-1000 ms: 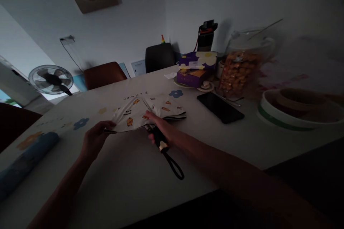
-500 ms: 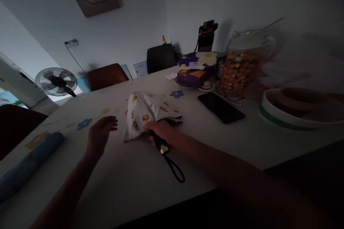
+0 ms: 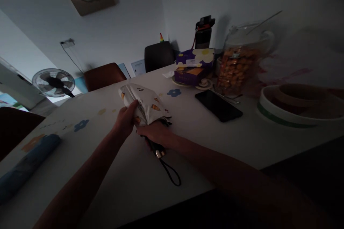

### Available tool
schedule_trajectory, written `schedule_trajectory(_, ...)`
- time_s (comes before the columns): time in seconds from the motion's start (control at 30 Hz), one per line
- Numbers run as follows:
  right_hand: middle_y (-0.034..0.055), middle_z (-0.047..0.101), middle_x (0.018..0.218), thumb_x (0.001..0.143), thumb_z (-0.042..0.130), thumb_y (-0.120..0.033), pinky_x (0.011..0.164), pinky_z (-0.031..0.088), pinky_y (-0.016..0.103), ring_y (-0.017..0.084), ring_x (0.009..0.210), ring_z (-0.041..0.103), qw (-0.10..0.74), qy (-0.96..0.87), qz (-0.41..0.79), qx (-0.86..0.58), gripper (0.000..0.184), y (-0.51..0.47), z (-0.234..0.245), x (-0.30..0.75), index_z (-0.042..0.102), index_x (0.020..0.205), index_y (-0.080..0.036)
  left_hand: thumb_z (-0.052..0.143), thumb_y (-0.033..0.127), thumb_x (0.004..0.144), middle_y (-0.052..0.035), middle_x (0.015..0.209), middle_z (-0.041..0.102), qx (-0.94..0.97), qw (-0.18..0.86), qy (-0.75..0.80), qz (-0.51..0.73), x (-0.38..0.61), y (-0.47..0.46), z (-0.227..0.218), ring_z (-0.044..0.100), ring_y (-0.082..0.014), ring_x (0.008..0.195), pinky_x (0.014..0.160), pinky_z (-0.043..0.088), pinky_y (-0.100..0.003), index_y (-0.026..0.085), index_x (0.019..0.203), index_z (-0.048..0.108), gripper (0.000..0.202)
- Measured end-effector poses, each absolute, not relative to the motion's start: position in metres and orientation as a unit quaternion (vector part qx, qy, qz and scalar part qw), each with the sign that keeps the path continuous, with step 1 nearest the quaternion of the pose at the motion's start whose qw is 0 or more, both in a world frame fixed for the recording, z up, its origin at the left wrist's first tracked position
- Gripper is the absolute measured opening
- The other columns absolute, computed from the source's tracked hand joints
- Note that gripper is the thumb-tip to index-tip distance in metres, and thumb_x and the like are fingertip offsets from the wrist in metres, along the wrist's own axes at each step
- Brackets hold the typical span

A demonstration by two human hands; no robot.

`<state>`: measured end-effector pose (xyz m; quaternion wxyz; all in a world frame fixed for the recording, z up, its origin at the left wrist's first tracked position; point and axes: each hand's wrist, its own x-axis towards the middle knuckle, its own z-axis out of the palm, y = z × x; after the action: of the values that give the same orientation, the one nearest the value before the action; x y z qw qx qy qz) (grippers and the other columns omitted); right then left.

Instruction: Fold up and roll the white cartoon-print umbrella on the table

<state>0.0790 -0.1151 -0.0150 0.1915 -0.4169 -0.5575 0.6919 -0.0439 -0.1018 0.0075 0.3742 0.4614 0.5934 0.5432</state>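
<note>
The folded umbrella (image 3: 146, 105) lies on the desk (image 3: 120, 171) in front of you, its white printed canopy gathered into a bundle that points away toward the far chairs. Your left hand (image 3: 125, 121) wraps the canopy from the left side, fingers closed around the cloth. Your right hand (image 3: 156, 134) grips the dark handle at the near end, fingers shut on it, just beside the left hand. The black wrist strap (image 3: 170, 173) trails from the handle and lies looped on the desk toward you. To the right, apart from the umbrella, a black phone (image 3: 218, 105) lies flat. Behind it stand a purple tissue box (image 3: 193, 68) and a clear jar of snacks (image 3: 238, 66). A rolled blue item (image 3: 25, 166) rests near the left edge of the desk.
</note>
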Motion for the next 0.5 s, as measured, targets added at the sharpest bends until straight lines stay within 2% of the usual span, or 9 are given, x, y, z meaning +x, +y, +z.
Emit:
schedule_trajectory(0.13, 0.0008, 0.053, 0.046, 0.069, 0.058, -0.029, 0.030, 0.040, 0.021, 0.011, 0.033, 0.049, 0.170, -0.564, 0.700, -0.404, 0.019, -0.117, -0.016, 0.080, 0.051, 0.058, -0.015, 0.050, 0.046, 0.077, -0.0096, 0.080, 0.067, 0.426, 0.452, 0.550, 0.558, -0.048, -0.090, 0.002, 0.064, -0.0232, 0.075, 0.067, 0.054, -0.036, 0.016, 0.097, 0.062, 0.038)
schedule_trajectory(0.23, 0.0010, 0.054, 0.045, 0.071, 0.058, -0.030, 0.031, 0.041, 0.021, 0.011, 0.033, 0.049, 0.160, -0.566, 0.710, -0.387, 0.019, -0.117, -0.020, 0.078, 0.053, 0.063, -0.014, 0.048, 0.047, 0.077, -0.0086, 0.080, 0.068, 0.429, 0.439, 0.560, 0.556, -0.057, -0.087, -0.006, 0.065, -0.0244, 0.079, 0.072, 0.055, -0.038, 0.016, 0.101, 0.062, 0.042)
schedule_trajectory(0.4, -0.0005, 0.057, 0.053, 0.069, 0.065, -0.035, 0.035, 0.045, 0.020, 0.012, 0.042, 0.056, 0.230, -0.507, 0.769, -0.315, 0.026, -0.114, -0.028, 0.075, 0.055, 0.082, -0.015, 0.047, 0.052, 0.075, -0.0073, 0.081, 0.068, 0.455, 0.376, 0.562, 0.580, -0.062, -0.091, -0.012, 0.064, -0.0250, 0.083, 0.075, 0.054, -0.040, 0.017, 0.103, 0.062, 0.046)
schedule_trajectory(0.5, -0.0024, 0.053, 0.048, 0.070, 0.064, -0.039, 0.034, 0.042, 0.019, 0.010, 0.037, 0.051, 0.190, -0.508, 0.785, -0.300, 0.026, -0.115, -0.031, 0.076, 0.057, 0.078, -0.015, 0.043, 0.059, 0.075, -0.0080, 0.082, 0.067, 0.469, 0.381, 0.556, 0.570, -0.064, -0.090, -0.009, 0.064, -0.0253, 0.083, 0.075, 0.053, -0.040, 0.018, 0.102, 0.061, 0.052)
